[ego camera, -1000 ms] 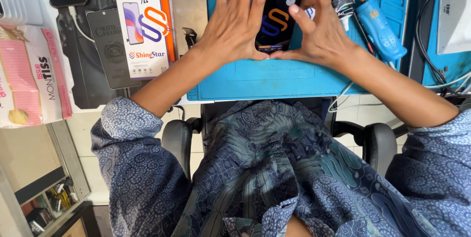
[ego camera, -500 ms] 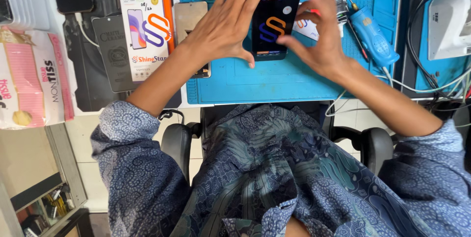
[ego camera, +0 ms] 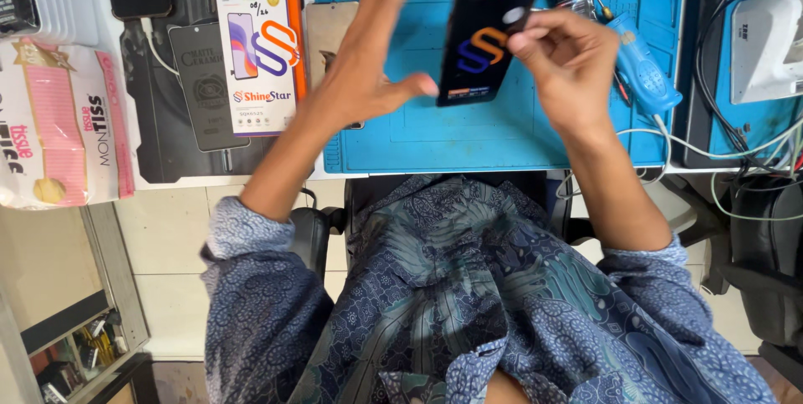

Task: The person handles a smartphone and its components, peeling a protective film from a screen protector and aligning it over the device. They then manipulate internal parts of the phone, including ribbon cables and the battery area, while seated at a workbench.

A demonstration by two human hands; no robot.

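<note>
A black phone-shaped screen panel (ego camera: 485,36) with an orange and purple mark is held tilted above the blue work mat (ego camera: 502,132). My right hand (ego camera: 565,57) pinches its right edge between thumb and fingers. My left hand (ego camera: 372,61) is at the panel's left edge, fingers stretched upward and thumb tip touching the lower left side. Both forearms come up from patterned blue sleeves.
Left of the mat lie a white and orange screen-protector box (ego camera: 261,61) and a dark glass sleeve (ego camera: 205,82). A pink and white tissue pack (ego camera: 58,124) sits far left. A blue hand tool (ego camera: 640,69), cables (ego camera: 728,153) and a white device (ego camera: 765,48) stand to the right.
The panel was lifted off the mat and tilted. My left hand has opened and slid to its left edge, while my right hand keeps pinching the right side.
</note>
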